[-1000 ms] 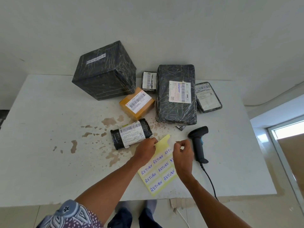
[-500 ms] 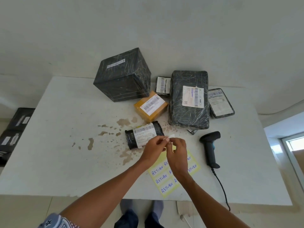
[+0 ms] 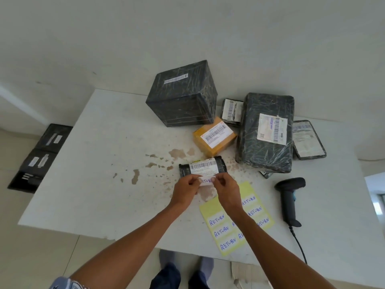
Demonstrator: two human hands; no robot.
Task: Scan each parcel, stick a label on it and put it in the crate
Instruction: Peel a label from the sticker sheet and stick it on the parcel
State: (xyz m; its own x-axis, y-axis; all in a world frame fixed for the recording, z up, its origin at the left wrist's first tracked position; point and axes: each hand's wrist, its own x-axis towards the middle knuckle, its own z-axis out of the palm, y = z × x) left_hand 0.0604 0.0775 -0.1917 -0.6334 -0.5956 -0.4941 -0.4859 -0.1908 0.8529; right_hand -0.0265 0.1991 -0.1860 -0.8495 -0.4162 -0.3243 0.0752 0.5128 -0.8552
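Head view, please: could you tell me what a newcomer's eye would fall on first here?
First, the two hands near the middle of the table: the left hand and the right hand each pinch an end of a white RETURN label at the near edge of the small black parcel. Next come the yellow label sheet under the right forearm and the big black-wrapped box at the far side.

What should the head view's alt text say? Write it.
The left hand and right hand pinch a RETURN label at the near edge of a small black parcel on a table. Other parcels lie behind; a scanner and yellow label sheet lie to the right.
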